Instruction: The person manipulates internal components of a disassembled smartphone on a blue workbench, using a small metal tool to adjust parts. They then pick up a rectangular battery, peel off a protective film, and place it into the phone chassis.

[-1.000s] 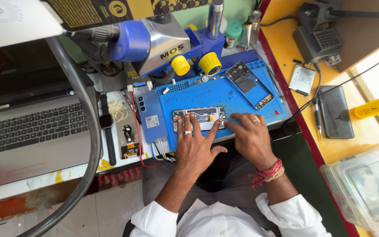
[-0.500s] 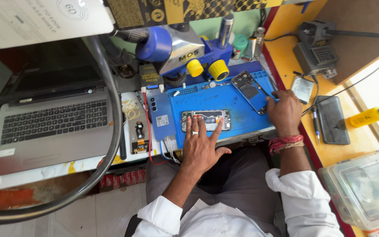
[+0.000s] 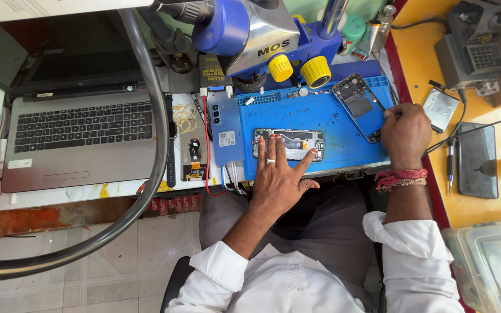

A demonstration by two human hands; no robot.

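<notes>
While the person is sitting at the bench, the left hand (image 3: 276, 179) is lying flat with fingers spread and released, fingertips pressing down on the opened phone (image 3: 289, 144) that is lying lengthwise near the middle of the blue work mat (image 3: 331, 119). A ring is showing on one finger of that hand. The phone's insides are facing up, and nothing is being gripped, only held down.

The right hand (image 3: 406, 134) is sitting at the right edge of the mat, fingers curled in toward the palm, knuckles up. Whether it is pinching a small tool is impossible to tell, since the fingertips are hidden. It is touching or just beside the lower end of a second phone frame (image 3: 358, 106), which is lying tilted on the mat's upper right part. Red thread bands are wrapping the right wrist.

A light blue phone back cover (image 3: 225, 128) is lying just left of the mat. A grey laptop (image 3: 79, 139) is standing open further left. A blue microscope head with yellow knobs (image 3: 279, 43) is hanging over the mat's far edge. A thick grey hose (image 3: 152, 150) is curving across the laptop side. On the yellow table (image 3: 482, 203) to the right, a dark phone (image 3: 478, 159) is lying flat, well apart from both hands.
</notes>
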